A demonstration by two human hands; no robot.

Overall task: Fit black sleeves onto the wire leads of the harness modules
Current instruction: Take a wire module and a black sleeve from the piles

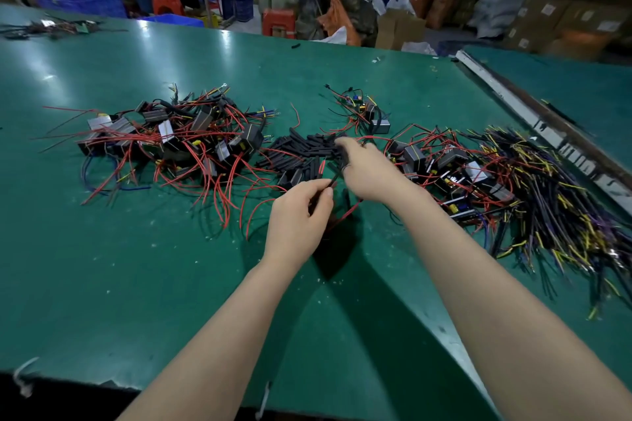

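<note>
Left hand (301, 212): fingers pinch a black sleeve (337, 176), long axis slanting up-right, above the green counter (136, 267) | Right hand (364, 171): fingers curled, gripping the sleeve's upper end beside a red lead (345, 214) | Loose sleeve pile (301, 154) just behind hands | Module heaps: left (178, 140), right (451, 167)

Factory floor: green workbench (136, 267), stacked cartons (547, 20), blue crates (82, 3).
</note>
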